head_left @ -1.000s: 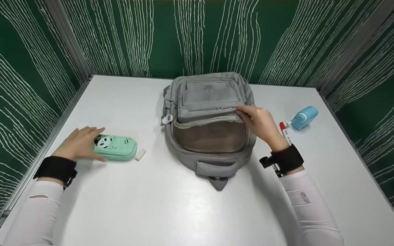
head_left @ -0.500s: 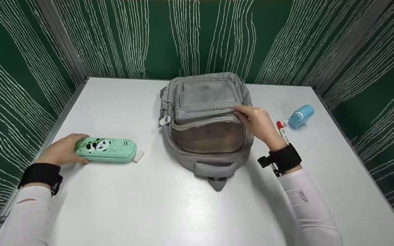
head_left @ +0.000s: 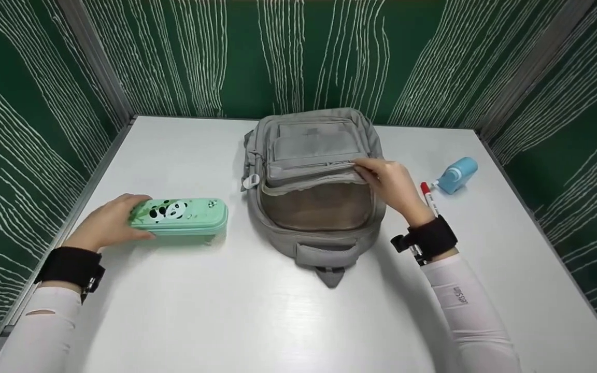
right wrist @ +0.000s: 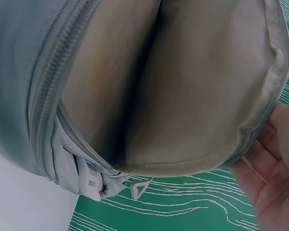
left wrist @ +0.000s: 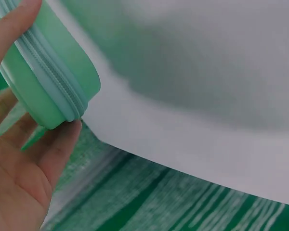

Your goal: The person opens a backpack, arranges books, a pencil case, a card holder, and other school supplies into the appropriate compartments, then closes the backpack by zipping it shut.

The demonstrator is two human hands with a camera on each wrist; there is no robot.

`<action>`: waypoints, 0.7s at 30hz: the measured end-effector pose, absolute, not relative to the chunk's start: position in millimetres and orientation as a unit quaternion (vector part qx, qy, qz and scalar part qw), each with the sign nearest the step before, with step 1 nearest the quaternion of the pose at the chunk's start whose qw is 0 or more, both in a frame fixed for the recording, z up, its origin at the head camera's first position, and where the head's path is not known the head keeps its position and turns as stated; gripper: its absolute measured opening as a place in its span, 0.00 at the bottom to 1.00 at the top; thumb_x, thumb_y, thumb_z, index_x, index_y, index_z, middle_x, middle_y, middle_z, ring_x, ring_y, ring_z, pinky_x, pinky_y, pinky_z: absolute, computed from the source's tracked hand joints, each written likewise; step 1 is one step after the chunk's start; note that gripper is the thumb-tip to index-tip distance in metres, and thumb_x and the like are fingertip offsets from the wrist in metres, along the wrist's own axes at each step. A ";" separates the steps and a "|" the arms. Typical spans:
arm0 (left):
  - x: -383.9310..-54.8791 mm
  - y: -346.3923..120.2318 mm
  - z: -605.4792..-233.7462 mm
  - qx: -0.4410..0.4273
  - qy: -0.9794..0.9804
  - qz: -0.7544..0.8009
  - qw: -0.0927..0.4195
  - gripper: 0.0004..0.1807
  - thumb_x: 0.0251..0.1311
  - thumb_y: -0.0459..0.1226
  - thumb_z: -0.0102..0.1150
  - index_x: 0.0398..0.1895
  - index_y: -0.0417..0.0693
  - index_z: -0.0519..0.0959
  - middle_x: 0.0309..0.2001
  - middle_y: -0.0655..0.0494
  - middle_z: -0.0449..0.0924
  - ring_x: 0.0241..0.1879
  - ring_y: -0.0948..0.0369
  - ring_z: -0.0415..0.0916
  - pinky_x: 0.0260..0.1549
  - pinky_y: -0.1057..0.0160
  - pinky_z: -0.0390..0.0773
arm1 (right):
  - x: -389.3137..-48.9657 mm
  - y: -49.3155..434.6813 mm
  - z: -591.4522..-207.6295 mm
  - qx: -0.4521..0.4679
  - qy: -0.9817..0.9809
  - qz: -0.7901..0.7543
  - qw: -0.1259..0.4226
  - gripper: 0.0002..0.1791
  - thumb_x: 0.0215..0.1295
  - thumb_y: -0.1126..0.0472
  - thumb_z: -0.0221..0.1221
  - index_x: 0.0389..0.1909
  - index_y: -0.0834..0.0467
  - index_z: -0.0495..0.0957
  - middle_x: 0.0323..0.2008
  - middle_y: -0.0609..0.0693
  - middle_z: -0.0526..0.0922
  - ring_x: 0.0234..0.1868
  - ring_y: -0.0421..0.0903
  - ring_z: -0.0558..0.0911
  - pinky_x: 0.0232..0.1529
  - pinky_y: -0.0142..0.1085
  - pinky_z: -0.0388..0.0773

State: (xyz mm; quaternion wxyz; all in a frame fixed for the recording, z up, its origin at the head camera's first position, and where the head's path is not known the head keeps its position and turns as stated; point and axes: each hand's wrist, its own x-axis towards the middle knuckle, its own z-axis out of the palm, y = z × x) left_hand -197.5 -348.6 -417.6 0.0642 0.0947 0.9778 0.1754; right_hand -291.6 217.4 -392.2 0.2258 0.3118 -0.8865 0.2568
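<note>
Over the left part of the desk (head_left: 298, 321), nearer its left edge than its right, I have the mint pencil case (head_left: 184, 215) in the left hand (head_left: 109, 223), seemingly just clear of the surface, to judge by the shadow in the left wrist view. The thumb lies along the near side and the fingers wrap the far side, all clamped on the case's left end.

I'd expect a stiff moulded shell — smooth, perhaps a little slippery, light unless it is well filled, and hard to damage. The zip (left wrist: 53, 72) around its side should give the thumb some bite. Held by one end as it is, the case could dip at its free right end, so I'd prefer a hold closer to its middle, across the narrow width.

In the middle of the desk, up by the far edge, lies the grey backpack (head_left: 314, 168), its handle (head_left: 327, 255) toward the near edge. My right hand (head_left: 393, 187) has thumb and fingers pinched together on the rim of its flap (right wrist: 202, 96), holding the mouth open. That cloth I judge soft and floppy — best gripped right at the zipped border, where it is firmest, since a slack hold would let it sag. Toward the right edge sit a blue bottle (head_left: 458, 175) and a red-capped marker (head_left: 429, 198), both apart from the backpack.
</note>
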 end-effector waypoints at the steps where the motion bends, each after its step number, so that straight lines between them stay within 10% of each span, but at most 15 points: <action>1: -197.1 -342.2 -416.7 0.097 0.978 0.176 0.061 0.50 0.48 0.49 0.80 0.72 0.41 0.68 0.68 0.32 0.71 0.63 0.36 0.73 0.63 0.32 0.72 | -291.6 217.3 -392.1 0.310 -0.887 0.257 0.223 0.12 0.73 0.64 0.60 0.51 0.60 0.86 0.46 0.61 0.90 0.46 0.61 0.90 0.48 0.55 0.85; 21: -191.6 -266.3 -404.6 0.117 0.973 0.199 0.007 0.48 0.44 0.51 0.82 0.68 0.42 0.73 0.64 0.40 0.78 0.59 0.43 0.78 0.59 0.38 0.78 | -290.9 213.1 -386.4 0.293 -0.892 0.269 0.214 0.13 0.74 0.63 0.60 0.53 0.59 0.86 0.47 0.61 0.90 0.47 0.60 0.90 0.48 0.55 0.84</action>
